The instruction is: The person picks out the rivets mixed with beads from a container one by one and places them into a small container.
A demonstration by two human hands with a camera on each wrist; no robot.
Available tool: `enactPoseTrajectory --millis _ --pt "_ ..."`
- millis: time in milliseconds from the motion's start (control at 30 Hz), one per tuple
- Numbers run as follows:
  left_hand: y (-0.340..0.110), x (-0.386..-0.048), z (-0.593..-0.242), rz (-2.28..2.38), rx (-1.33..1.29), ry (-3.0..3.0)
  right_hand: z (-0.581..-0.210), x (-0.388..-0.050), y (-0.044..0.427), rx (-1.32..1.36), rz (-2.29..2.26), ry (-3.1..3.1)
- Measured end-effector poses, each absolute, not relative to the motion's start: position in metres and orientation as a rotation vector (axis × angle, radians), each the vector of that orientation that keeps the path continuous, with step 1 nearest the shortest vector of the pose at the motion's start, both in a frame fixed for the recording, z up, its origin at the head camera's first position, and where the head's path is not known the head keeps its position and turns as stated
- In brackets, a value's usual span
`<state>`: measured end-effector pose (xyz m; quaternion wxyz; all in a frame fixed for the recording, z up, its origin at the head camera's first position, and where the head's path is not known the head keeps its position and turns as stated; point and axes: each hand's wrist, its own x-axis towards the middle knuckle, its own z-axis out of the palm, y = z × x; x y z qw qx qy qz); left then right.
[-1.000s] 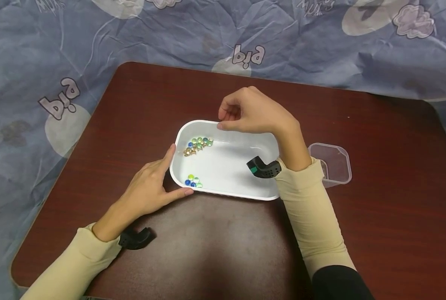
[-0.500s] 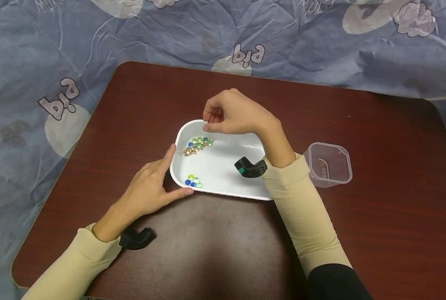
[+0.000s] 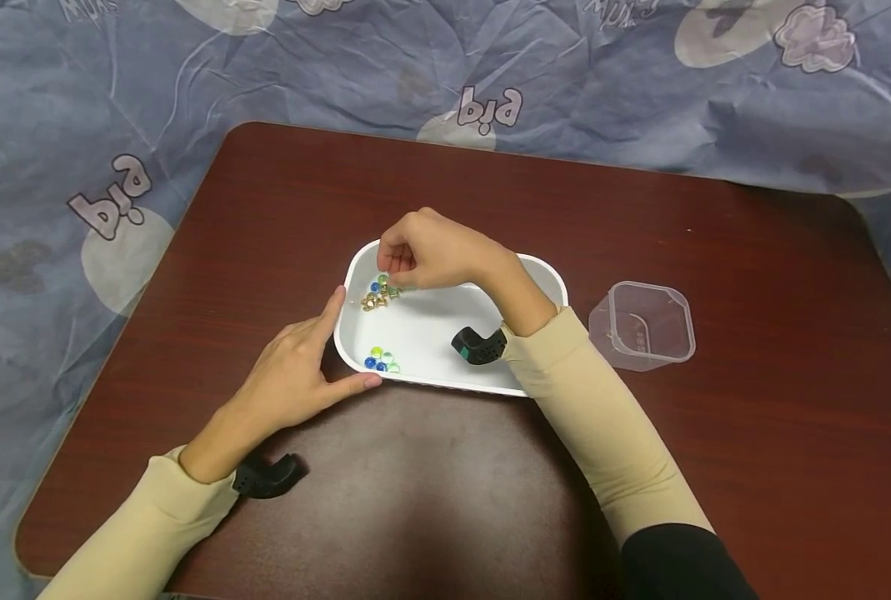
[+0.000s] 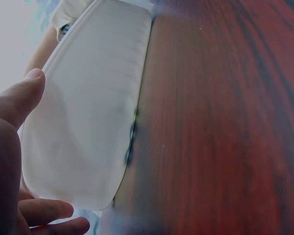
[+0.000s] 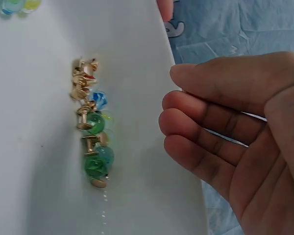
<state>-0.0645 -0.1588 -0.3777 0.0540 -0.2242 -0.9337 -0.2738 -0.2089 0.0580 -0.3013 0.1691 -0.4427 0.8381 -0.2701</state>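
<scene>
A white tray (image 3: 430, 333) holds glass marbles and small gold spool-shaped studs (image 5: 90, 117). These lie mixed with green and blue marbles (image 5: 95, 166) along the far-left wall. A second group of marbles (image 3: 381, 360) sits in the near-left corner. My left hand (image 3: 287, 379) spans the tray's left end, thumb along the near rim and fingers against the end. In the left wrist view the thumb (image 4: 27, 93) touches the outer wall. My right hand (image 3: 437, 250) hovers over the far-left pile, fingers loosely bent. In the right wrist view thumb and fingers are apart, holding nothing.
A clear plastic container (image 3: 643, 325) stands on the brown table (image 3: 775, 400) to the right of the tray. Blue patterned cloth (image 3: 325, 67) hangs beyond the table's far edge. A black wrist device (image 3: 478, 344) sits over the tray on my right arm.
My right hand has moved left along the far rim and come down toward the marbles and studs. The left hand stays at the tray's end. The marbles and studs look unmoved.
</scene>
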Motion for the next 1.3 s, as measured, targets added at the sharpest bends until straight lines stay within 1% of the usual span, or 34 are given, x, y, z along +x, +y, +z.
enactPoseTrajectory --millis 533,833,1300 --pt "-0.161 -0.065 -0.38 -0.854 -0.711 -2.81 -0.323 -0.203 0.038 -1.296 -0.639 2.291" --pt "-0.161 -0.065 -0.38 -0.848 -0.722 -2.792 -0.329 -0.203 0.034 -1.345 -0.619 2.232" --pt "-0.161 -0.065 -0.379 -0.842 -0.705 -2.818 -0.337 -0.201 0.024 -1.391 -0.56 2.307"
